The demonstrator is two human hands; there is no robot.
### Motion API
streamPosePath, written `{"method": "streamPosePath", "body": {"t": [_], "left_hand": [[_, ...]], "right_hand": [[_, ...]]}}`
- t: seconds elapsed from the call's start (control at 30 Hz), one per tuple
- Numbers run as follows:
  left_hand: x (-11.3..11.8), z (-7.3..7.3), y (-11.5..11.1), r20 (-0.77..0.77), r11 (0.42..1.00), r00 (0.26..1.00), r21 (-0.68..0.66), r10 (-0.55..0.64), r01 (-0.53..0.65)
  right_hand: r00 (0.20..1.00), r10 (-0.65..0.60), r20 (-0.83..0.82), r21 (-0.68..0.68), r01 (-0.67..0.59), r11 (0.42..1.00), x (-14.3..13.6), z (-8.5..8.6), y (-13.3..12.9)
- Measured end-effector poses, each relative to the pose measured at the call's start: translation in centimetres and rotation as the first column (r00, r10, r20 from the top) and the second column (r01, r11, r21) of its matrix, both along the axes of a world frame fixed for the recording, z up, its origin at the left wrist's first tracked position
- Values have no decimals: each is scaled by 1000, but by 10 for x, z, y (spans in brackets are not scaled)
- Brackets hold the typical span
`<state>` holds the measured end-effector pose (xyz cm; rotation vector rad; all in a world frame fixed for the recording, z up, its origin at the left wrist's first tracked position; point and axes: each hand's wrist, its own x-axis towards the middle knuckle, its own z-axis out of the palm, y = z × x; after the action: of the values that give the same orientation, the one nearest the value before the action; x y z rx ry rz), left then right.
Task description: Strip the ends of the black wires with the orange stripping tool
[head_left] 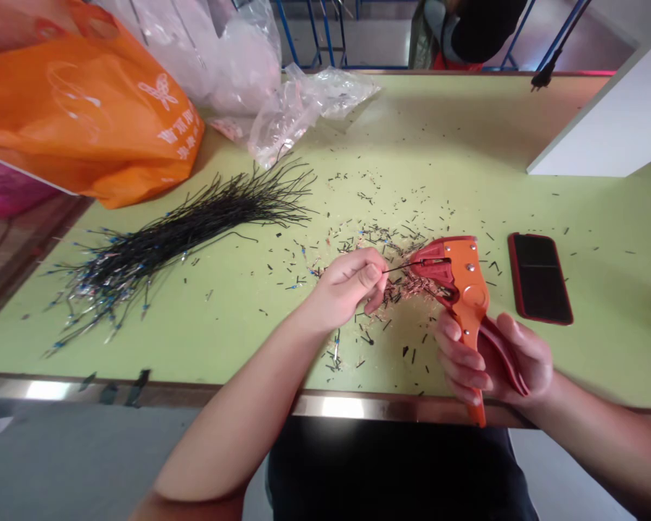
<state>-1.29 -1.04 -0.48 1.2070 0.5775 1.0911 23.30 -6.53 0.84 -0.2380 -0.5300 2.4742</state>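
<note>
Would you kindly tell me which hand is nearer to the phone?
Right. The right hand sits below-left of the phone in the picture; the left hand is farther left, past the orange tool.

The pliers-like tool [469,311] looks smooth, with shiny metal screws [470,268]. The thin wire [399,268] appears matt, the clear plastic bag [315,101] crinkled and glossy, the tabletop [249,340] smooth.

Orange bag [43,94] w/ wht logo [158,90], illegible chars [178,134]
</note>
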Motion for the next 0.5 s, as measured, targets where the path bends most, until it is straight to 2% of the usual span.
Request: {"method": "streamPosePath", "body": {"t": [0.17,0.23,0.3,0.37,0.4,0.43,0.5], "left_hand": [[2,2,0,123,995,989,-58,-78,86],[-4,5,5,155,991,982,-58,-112,122],[-13,10,10,212,996,975,-46,-66,77],[-22,16,14,278,994,955,-74,102,-85],[-24,19,15,280,985,946,-96,165,-143],[-24,21,15,263,978,944,-113,198,-174],[-21,22,14,214,980,960,-122,179,-156]], "right_hand": [[996,-42,85,93,34,995,-6,-4,-4],[991,-104,89,104,95,990,-5,-4,1],[959,-267,89,81,261,962,-1,-1,12],[878,-454,150,38,454,890,5,3,25],[843,-507,179,39,509,860,7,3,31],[835,-510,207,52,511,858,8,2,35],[879,-413,237,89,404,911,7,-4,39]]}}
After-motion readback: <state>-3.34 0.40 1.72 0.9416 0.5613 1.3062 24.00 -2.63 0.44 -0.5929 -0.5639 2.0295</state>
